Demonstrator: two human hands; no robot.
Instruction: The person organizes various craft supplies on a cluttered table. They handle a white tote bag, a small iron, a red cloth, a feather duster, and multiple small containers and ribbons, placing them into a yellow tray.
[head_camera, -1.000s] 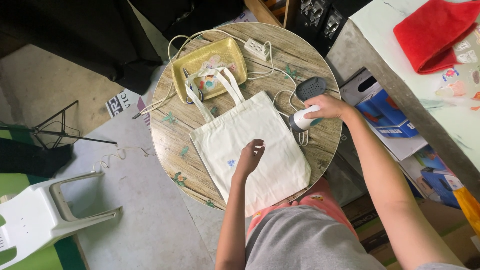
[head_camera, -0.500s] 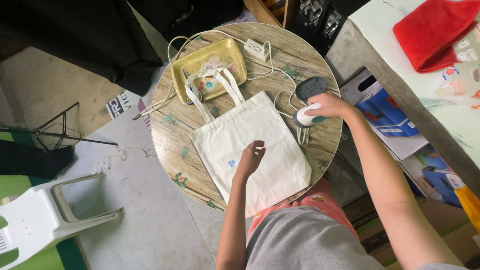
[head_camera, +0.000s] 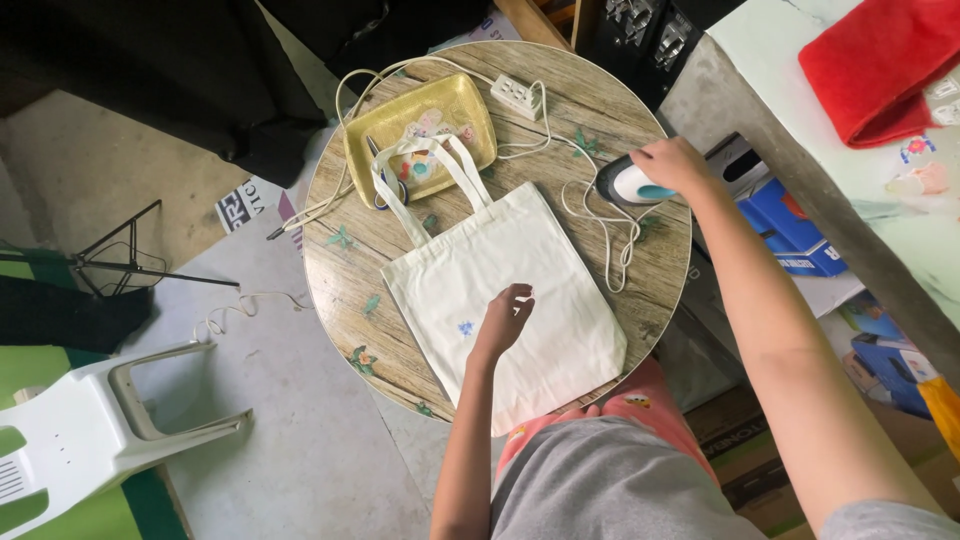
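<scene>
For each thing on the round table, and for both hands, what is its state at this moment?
Tote bag: lying flat, handles over the tray.
Left hand: resting on the bag, holding nothing.
Right hand: gripping the iron.
Iron: on the table beside the bag, not on it.
Yellow tray: holds small coloured pieces.
Power strip: lying on the table; whether anything is plugged in is unclear.
</scene>
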